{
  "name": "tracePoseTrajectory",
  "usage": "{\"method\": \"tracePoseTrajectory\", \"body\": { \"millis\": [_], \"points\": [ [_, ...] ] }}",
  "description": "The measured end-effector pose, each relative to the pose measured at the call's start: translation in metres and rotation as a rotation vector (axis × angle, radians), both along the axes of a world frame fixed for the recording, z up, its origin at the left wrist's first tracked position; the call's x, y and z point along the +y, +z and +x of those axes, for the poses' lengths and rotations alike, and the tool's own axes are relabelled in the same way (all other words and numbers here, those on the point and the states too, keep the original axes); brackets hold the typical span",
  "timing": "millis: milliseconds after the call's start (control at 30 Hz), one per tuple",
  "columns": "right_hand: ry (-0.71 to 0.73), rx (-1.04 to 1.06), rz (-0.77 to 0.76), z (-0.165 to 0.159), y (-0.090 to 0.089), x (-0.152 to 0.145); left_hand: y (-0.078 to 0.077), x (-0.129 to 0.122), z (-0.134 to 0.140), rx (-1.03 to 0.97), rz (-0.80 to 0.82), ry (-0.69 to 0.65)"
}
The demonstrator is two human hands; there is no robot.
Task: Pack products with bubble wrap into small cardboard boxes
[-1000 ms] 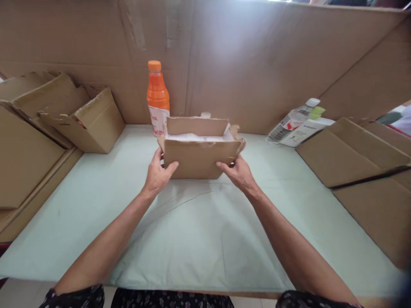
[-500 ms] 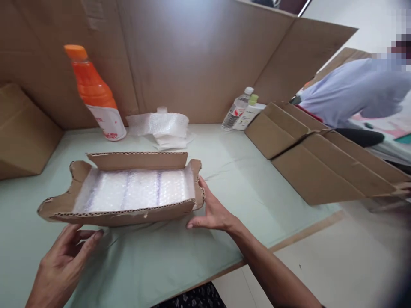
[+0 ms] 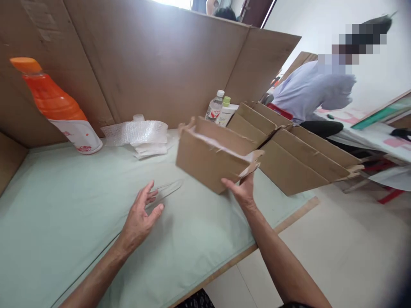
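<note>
My right hand (image 3: 242, 190) grips the near right corner of a cardboard box (image 3: 205, 158), thumb on its front wall and fingers behind the corner. The box stands turned at an angle, its top flaps up; a strip of whitish lining shows inside, and the rest of its contents is hidden. To the left of the box my left hand (image 3: 143, 214) hovers over the green cloth, fingers apart and holding nothing. A thin cord-like loop (image 3: 170, 188) lies on the cloth just beyond its fingers.
An orange bottle (image 3: 61, 111) and folded bubble wrap (image 3: 138, 134) stand at the back left. Behind the held box are a clear bottle (image 3: 215, 106) and a white bottle (image 3: 227, 114). More cardboard boxes (image 3: 298, 158) line the right edge. A person (image 3: 308, 90) sits beyond them.
The box has moved right in my right hand and turned, bringing it close to the other boxes. My left hand has come away from it. The view has swung right.
</note>
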State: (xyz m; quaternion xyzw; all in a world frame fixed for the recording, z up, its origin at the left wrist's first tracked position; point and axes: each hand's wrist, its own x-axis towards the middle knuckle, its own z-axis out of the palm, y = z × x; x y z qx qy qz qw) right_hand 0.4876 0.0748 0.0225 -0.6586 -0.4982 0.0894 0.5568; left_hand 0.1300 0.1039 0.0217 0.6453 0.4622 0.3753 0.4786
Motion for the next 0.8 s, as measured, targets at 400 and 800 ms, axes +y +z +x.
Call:
{"method": "tracePoseTrajectory", "body": {
  "millis": [400,800],
  "points": [
    [-0.450,-0.223,-0.112,0.102,0.007,0.069,-0.026,-0.030,-0.032,0.169,0.067,-0.005],
    [-0.279,-0.236,-0.367,0.062,-0.031,0.053,-0.025,-0.035,-0.033,0.184,0.075,-0.037]
  ]
}}
